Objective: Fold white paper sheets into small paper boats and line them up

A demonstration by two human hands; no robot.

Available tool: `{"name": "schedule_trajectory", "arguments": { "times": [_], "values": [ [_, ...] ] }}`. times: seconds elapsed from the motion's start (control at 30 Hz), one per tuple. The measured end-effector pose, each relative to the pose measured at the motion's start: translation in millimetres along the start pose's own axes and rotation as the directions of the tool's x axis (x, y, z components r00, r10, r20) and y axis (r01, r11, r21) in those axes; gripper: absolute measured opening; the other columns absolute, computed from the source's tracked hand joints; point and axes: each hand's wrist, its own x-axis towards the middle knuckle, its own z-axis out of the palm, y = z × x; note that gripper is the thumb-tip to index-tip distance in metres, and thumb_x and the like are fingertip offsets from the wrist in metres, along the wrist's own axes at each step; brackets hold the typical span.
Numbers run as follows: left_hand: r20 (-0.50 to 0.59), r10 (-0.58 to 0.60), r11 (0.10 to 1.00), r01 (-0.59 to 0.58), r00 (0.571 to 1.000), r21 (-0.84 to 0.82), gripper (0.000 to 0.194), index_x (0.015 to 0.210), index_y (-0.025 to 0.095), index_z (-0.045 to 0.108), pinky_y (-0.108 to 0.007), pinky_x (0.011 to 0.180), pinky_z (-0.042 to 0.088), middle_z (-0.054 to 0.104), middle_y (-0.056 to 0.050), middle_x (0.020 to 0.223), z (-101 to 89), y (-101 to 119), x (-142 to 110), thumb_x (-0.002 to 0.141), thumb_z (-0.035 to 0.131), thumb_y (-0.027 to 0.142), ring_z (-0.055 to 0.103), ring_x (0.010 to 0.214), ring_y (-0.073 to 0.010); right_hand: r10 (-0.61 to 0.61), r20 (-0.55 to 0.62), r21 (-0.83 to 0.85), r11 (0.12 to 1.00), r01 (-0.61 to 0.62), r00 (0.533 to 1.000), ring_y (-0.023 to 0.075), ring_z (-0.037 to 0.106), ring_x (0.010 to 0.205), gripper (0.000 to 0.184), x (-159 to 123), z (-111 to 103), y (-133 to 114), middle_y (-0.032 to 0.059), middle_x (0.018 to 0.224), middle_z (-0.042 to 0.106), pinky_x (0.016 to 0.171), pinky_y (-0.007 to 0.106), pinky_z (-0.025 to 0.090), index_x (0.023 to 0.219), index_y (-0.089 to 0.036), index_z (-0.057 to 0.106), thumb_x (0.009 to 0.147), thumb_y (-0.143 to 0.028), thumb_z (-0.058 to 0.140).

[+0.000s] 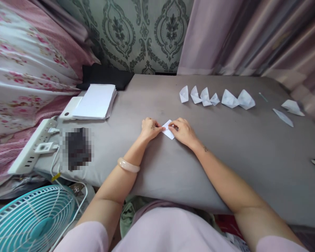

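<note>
A small folded piece of white paper (pixel 169 132) lies on the grey cloth surface (pixel 157 168) in front of me, turned like a diamond. My left hand (pixel 150 128) pinches its left corner between thumb and forefinger. From the other side, my right hand (pixel 182 130) grips the paper's right part, the fingertips pressing on its upper face. The fingers cover part of the right side, so some folds are hidden. Farther back to the right stands a row of several folded white paper boats (pixel 205 97).
A stack of white paper (pixel 96 101) rests at the left on a white device (pixel 68 109). Near it are a power strip (pixel 33 148) with plugs, a blurred dark object (pixel 78 148) and a teal fan (pixel 39 220). More folded paper (pixel 292 106) lies far right.
</note>
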Motion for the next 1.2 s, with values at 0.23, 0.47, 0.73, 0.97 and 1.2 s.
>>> {"name": "schedule_trajectory", "arguments": {
  "times": [0.23, 0.47, 0.73, 0.97, 1.2],
  "values": [
    [0.11, 0.059, 0.918, -0.011, 0.992, -0.397, 0.026, 0.071, 0.014, 0.063, -0.023, 0.052, 0.03, 0.051, 0.003, 0.057, -1.6, -4, -4, 0.071, 0.07, 0.039, 0.042, 0.053, -0.009, 0.128, -0.082, 0.276, 0.956, -0.101, 0.988, 0.0146, 0.058, 0.075, 0.057, 4, -2, 4, 0.0085, 0.118, 0.06, 0.079, 0.035, 0.049, 0.126, -0.022, 0.053, 0.072, -0.029, 0.068],
    [0.042, 0.09, 0.57, -0.018, 0.995, -0.821, 0.034, 0.077, 0.015, 0.058, -0.023, 0.063, 0.04, 0.061, 0.001, 0.07, -4.1, 11, -8, 0.062, 0.081, 0.036, 0.055, 0.066, -0.0096, 0.228, 0.258, 0.788, 0.513, -0.341, 0.939, 0.0192, 0.064, 0.081, 0.029, 2, -23, -4, 0.004, 0.089, 0.072, 0.079, 0.036, 0.049, 0.086, -0.02, 0.072, 0.063, -0.036, 0.078],
    [0.1, 0.044, 0.48, 0.067, 0.994, -0.875, 0.029, 0.066, 0.013, 0.065, -0.026, 0.062, 0.042, 0.064, -0.003, 0.068, -2.8, 23, -19, 0.06, 0.082, 0.035, 0.056, 0.062, -0.0113, 0.247, 0.269, 0.877, 0.337, -0.343, 0.931, 0.0154, 0.062, 0.072, 0.027, -7, -24, -11, -0.0009, 0.076, 0.07, 0.071, 0.031, 0.046, 0.08, -0.022, 0.07, 0.062, -0.038, 0.082],
    [0.104, 0.029, 0.565, 0.07, 0.994, -0.822, 0.028, 0.061, 0.014, 0.068, -0.026, 0.059, 0.041, 0.063, -0.003, 0.061, -13.2, 26, -22, 0.061, 0.08, 0.04, 0.054, 0.06, -0.0123, 0.224, 0.33, 0.839, 0.376, -0.394, 0.917, 0.0164, 0.063, 0.075, 0.027, -9, -28, -13, 0.0005, 0.08, 0.071, 0.077, 0.032, 0.046, 0.078, -0.021, 0.069, 0.06, -0.037, 0.082],
    [0.103, 0.046, 0.669, 0.046, 0.994, -0.742, 0.033, 0.066, 0.013, 0.069, -0.023, 0.048, 0.034, 0.06, -0.002, 0.059, -9.2, 25, -24, 0.068, 0.075, 0.045, 0.049, 0.051, -0.0094, 0.193, 0.409, 0.735, 0.51, -0.448, 0.892, 0.0159, 0.062, 0.075, 0.024, -10, -30, -13, -0.0007, 0.08, 0.07, 0.076, 0.032, 0.044, 0.085, -0.023, 0.073, 0.064, -0.033, 0.078]
  ]
}}
